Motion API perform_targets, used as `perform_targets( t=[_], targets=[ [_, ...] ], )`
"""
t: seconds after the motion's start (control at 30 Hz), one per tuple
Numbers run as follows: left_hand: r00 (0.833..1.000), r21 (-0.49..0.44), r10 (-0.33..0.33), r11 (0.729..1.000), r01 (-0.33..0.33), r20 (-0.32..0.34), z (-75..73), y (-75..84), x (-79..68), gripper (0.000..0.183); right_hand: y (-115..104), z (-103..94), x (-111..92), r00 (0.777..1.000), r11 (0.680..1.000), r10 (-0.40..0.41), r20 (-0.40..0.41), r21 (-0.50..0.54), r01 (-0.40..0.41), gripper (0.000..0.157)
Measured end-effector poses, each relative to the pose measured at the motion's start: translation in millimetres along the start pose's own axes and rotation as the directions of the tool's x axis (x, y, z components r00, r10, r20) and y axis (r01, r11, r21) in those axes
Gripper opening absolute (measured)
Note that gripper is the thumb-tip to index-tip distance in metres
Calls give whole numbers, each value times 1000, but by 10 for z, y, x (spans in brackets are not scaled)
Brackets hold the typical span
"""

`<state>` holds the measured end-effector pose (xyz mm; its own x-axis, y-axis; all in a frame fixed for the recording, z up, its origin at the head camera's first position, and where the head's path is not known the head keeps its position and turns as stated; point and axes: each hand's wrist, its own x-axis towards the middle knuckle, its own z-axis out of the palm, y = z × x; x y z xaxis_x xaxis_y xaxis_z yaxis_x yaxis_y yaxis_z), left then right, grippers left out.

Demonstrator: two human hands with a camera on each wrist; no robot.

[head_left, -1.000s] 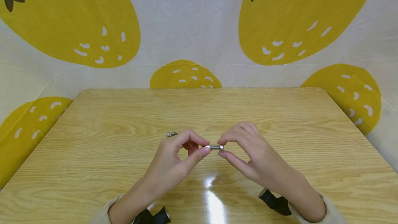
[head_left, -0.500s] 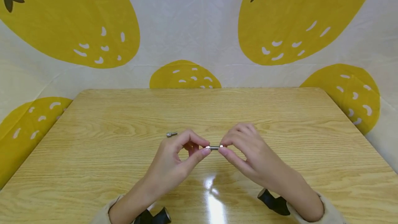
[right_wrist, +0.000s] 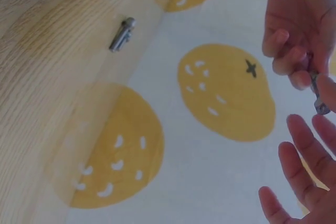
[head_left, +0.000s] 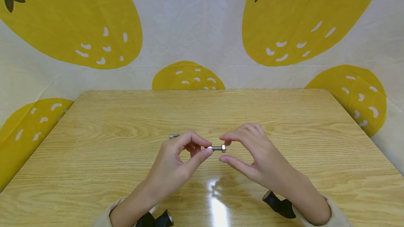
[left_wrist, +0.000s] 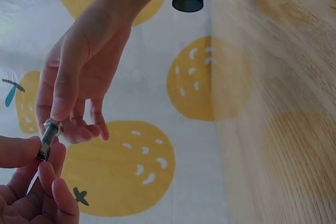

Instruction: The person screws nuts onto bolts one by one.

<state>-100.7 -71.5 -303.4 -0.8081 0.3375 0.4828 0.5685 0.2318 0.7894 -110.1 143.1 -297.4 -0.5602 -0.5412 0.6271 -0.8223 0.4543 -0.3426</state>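
Observation:
My left hand (head_left: 181,160) pinches the head end of a small metal bolt (head_left: 217,148) between thumb and forefinger, holding it level above the table. A hex nut (head_left: 223,148) sits on the bolt's right end. Around that nut my right hand (head_left: 257,157) has its thumb and forefinger spread apart, the thumb clear below it and the fingertips close above. In the left wrist view the bolt's threaded shank (left_wrist: 48,137) shows between the pinched end and the nut. The right wrist view catches the nut (right_wrist: 321,107) near the right hand's spread fingers.
A second bolt (head_left: 174,136) lies on the wooden table (head_left: 126,115), just beyond the left hand. Black wrist mounts (head_left: 279,206) are strapped at both wrists. Behind the table hangs a white cloth (head_left: 189,20) printed with yellow fruit.
The right thumb and forefinger closed on the nut half a second ago and have now spread apart again. The left hand keeps its pinch on the bolt, shifted very slightly left.

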Motion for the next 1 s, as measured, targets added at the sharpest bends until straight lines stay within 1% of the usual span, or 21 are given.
perform_targets(
  t=[0.1, 0.2, 0.33, 0.5, 0.73, 0.87, 1.0],
  targets=[
    [1000, 1, -3, 1000, 3, -1, -5, 2, 1, 5, -9, 6, 23, 997, 997, -68, -39, 16, 69, 26],
    [1000, -4, 3, 1000, -3, 1, -5, 3, 1, 5, -12, 18, 40, 989, 991, -128, -80, 18, 130, 23],
    [1000, -7, 8, 1000, -8, 3, -3, 4, 2, 4, -10, 25, 43, 981, 987, -160, -107, 15, 162, 22],
    [1000, -11, 18, 1000, -18, 8, 1, 6, 3, 4, -6, 30, 44, 980, 986, -169, -108, -8, 169, 24],
    [998, 1, 67, 998, -67, 20, 14, 10, 4, 5, 19, 52, 49, 977, 982, -188, -100, -42, 185, 26],
    [996, 21, 82, 996, -82, 21, 19, 8, -1, 5, 31, 79, 37, 982, 985, -170, -84, -47, 167, 28],
    [997, 26, 80, 996, -81, 17, 23, 1, -6, 5, 36, 106, 13, 990, 992, -121, -68, -49, 118, 34]
  ],
)
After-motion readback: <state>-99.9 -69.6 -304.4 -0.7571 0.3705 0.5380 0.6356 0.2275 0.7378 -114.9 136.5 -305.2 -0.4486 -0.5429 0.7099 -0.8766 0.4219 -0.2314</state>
